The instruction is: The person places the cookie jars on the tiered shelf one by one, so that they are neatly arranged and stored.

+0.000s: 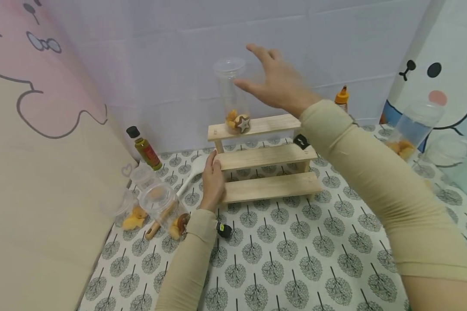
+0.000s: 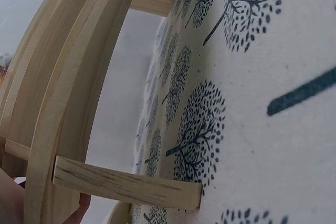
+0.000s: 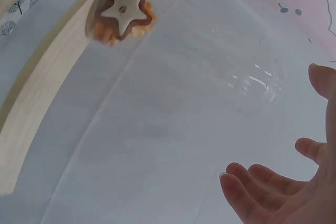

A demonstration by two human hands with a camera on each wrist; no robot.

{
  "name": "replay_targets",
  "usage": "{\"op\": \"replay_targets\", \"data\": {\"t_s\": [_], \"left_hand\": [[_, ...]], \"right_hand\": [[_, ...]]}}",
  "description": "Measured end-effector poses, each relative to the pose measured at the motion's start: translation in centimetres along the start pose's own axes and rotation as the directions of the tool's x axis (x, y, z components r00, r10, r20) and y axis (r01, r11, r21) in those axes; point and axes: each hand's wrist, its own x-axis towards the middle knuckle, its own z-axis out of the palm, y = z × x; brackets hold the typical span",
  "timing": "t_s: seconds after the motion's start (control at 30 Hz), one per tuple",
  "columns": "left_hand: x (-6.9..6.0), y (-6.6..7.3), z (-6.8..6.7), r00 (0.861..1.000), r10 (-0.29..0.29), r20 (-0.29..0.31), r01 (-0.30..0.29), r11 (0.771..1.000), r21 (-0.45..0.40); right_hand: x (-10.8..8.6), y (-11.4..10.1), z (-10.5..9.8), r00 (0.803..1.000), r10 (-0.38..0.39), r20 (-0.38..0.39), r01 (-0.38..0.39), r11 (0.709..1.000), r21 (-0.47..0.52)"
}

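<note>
A clear plastic jar [image 1: 231,93] with a clear lid stands upright at the left end of the top tier of a three-tier wooden shelf [image 1: 272,155]. Cookies [image 1: 237,121], one with a star on it, lie at the jar's bottom. Just right of the jar, my right hand [image 1: 278,80] is raised with fingers spread, apart from it and holding nothing. My left hand [image 1: 212,181] holds the left end of the shelf's middle plank, thumb above; the left wrist view shows fingertips below the plank [image 2: 68,103].
Left of the shelf are an oil bottle [image 1: 145,149], a white-headed utensil [image 1: 194,168] and a lidded jar of cookies [image 1: 165,209] beside another clear container [image 1: 124,203]. On the right stand another cookie jar [image 1: 414,129], a clear container [image 1: 449,151] and an orange-capped bottle [image 1: 341,97].
</note>
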Motion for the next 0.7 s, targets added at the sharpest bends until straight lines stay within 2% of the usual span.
{"op": "replay_targets", "data": {"t_s": [0.13, 0.3, 0.4, 0.53, 0.63, 0.7], "left_hand": [[0.2, 0.0, 0.0, 1.0, -0.005, -0.01, 0.005, 1.0, 0.001], [0.2, -0.1, -0.1, 1.0, -0.028, 0.006, 0.028, 1.0, 0.003], [0.1, -0.2, 0.0, 0.999, -0.037, 0.013, 0.037, 0.999, 0.004], [0.1, -0.2, -0.2, 1.0, -0.021, 0.013, 0.021, 1.0, 0.002], [0.2, -0.1, -0.3, 1.0, -0.01, 0.01, 0.01, 1.0, 0.014], [0.2, 0.0, -0.4, 1.0, -0.01, 0.011, 0.01, 1.0, 0.029]], "right_hand": [[-3.7, 3.7, -2.6, 0.998, 0.016, -0.061, -0.015, 1.0, 0.019], [-9.5, 9.2, -5.6, 0.987, 0.104, -0.125, -0.097, 0.994, 0.055], [-13.1, 12.4, -6.8, 0.974, 0.166, -0.156, -0.167, 0.986, 0.005], [-17.0, 16.6, -7.8, 0.936, 0.269, -0.226, -0.295, 0.951, -0.093], [-19.4, 20.0, -8.1, 0.904, 0.296, -0.309, -0.342, 0.933, -0.108], [-20.9, 22.2, -8.0, 0.883, 0.272, -0.382, -0.339, 0.933, -0.12]]}}
